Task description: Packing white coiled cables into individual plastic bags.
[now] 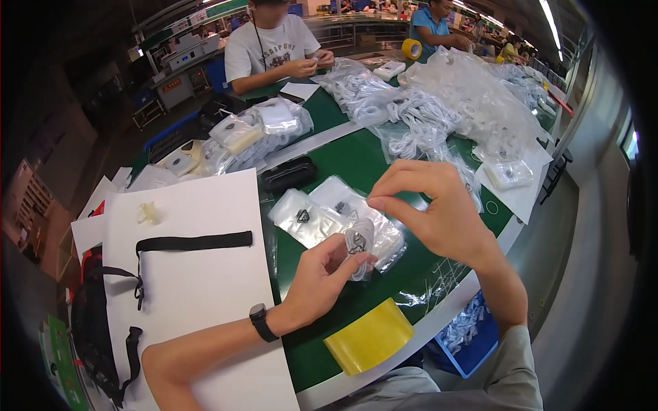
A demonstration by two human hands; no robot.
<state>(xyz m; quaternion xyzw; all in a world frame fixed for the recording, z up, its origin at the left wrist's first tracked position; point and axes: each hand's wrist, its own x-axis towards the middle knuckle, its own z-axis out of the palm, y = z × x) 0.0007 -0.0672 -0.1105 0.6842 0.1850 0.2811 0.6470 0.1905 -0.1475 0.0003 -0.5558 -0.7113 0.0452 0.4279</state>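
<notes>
My left hand (321, 272) is closed on a coiled white cable (359, 237), which appears to be inside a small clear bag. Up and to the right of it, my right hand (432, 209) is raised with thumb and forefinger pinched together. What the pinch holds, if anything, is too small to make out. Beneath both hands lie two stacks of flat clear plastic bags with black printed marks, a left stack (301, 218) and a right stack (343, 198), on the green tabletop (308, 356).
A roll of yellow tape (369, 335) lies near the front edge. White board (199, 294) with black straps (199, 242) covers the left. A black case (288, 173), bagged goods (257, 130) and heaped white cables (425, 113) stand beyond. A blue bin (473, 356) sits below right. Co-workers sit opposite.
</notes>
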